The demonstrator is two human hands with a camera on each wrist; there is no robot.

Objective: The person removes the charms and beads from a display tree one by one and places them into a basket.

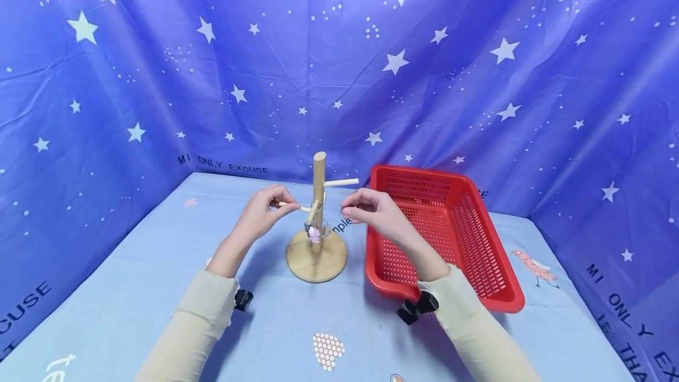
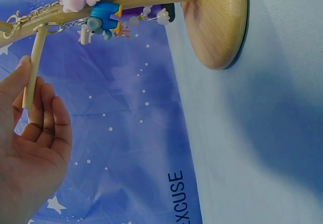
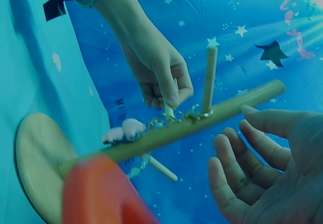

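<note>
The left hand (image 1: 262, 212) pinches a peg (image 2: 33, 72) on the left side of the wooden stand (image 1: 319, 175). The right hand (image 1: 381, 212), fingers loosely bent and holding nothing, is positioned near the stand's right side. Keychains (image 2: 103, 17) hang on the stand, upright mid-worktop (image 1: 265, 341). A red basket (image 1: 382, 286) sits to the right.

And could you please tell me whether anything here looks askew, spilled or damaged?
Nothing stands out. The wooden stand is upright, keychains hang from its pegs, and the red basket sits upright beside it. The left hand pinches one peg, which shows no visible break, and I see no spill.
</note>
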